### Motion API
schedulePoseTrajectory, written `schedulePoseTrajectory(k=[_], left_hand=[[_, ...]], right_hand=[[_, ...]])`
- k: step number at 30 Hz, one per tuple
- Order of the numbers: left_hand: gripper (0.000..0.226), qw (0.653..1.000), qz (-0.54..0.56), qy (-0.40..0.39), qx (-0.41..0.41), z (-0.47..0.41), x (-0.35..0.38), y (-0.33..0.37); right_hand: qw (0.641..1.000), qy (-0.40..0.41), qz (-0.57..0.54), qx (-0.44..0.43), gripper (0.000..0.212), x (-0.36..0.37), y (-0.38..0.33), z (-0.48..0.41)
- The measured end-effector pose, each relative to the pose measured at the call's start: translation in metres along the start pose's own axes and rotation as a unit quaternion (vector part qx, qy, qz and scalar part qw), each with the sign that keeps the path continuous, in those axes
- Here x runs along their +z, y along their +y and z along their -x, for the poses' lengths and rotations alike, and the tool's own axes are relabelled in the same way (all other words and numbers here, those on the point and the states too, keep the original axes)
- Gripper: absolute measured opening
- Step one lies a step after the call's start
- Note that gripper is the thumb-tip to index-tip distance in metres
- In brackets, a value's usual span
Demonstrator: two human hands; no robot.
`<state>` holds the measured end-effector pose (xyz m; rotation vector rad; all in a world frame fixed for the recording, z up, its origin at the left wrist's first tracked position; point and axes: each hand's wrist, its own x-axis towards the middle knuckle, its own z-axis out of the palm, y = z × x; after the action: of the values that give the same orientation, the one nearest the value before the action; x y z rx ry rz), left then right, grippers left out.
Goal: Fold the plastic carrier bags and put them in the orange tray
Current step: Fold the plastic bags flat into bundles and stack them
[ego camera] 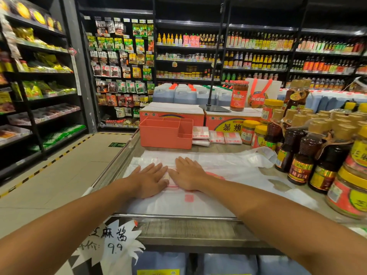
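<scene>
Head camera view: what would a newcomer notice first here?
Two flat hands, left hand and right hand, press a white carrier bag in the near centre. Behind them stands the orange tray, with folded bags to its right; sauce bottles crowd the right side.

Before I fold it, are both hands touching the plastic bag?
Touching. The head view shows the left hand and right hand lying flat, palms down, on the plastic bag.
</scene>
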<state>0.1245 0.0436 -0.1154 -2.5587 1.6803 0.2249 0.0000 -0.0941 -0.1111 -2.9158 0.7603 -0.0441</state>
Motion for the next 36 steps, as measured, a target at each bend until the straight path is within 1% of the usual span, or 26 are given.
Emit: schedulePoseTrajectory(k=[2, 6, 11, 15, 18, 26, 33, 35, 36], left_hand=[[0.066, 1.000, 0.002, -0.003, -0.001, -0.001, 0.000, 0.000], [0.066, 1.000, -0.001, -0.006, 0.006, -0.002, 0.000, -0.002], [0.066, 1.000, -0.005, -0.010, 0.011, 0.000, -0.001, -0.001], [0.065, 1.000, -0.009, -0.010, 0.009, 0.001, -0.004, 0.001], [0.066, 1.000, -0.008, -0.012, 0.009, 0.002, -0.004, 0.001], [0.066, 1.000, -0.012, -0.020, 0.012, 0.003, -0.006, 0.002], [0.067, 1.000, -0.004, -0.026, 0.015, 0.005, -0.009, 0.002], [0.072, 1.000, 0.000, -0.026, 0.016, 0.006, -0.009, 0.002], [0.079, 0.999, 0.000, -0.030, 0.017, 0.006, -0.010, 0.001]], right_hand=[[1.000, -0.013, 0.006, 0.005, 0.080, -0.001, 0.010, 0.003], [0.999, -0.038, 0.020, 0.024, 0.085, -0.006, 0.036, 0.013], [0.998, -0.047, 0.016, 0.046, 0.086, -0.013, 0.075, 0.032], [0.997, -0.040, 0.019, 0.060, 0.090, -0.016, 0.101, 0.042], [0.996, -0.039, 0.025, 0.073, 0.087, -0.017, 0.119, 0.050], [0.994, -0.045, 0.020, 0.100, 0.089, -0.022, 0.154, 0.065], [0.994, -0.026, 0.011, 0.102, 0.090, -0.020, 0.155, 0.068], [0.996, 0.007, 0.028, 0.079, 0.089, -0.022, 0.156, 0.069], [0.997, 0.037, 0.040, 0.048, 0.085, -0.025, 0.154, 0.071]])
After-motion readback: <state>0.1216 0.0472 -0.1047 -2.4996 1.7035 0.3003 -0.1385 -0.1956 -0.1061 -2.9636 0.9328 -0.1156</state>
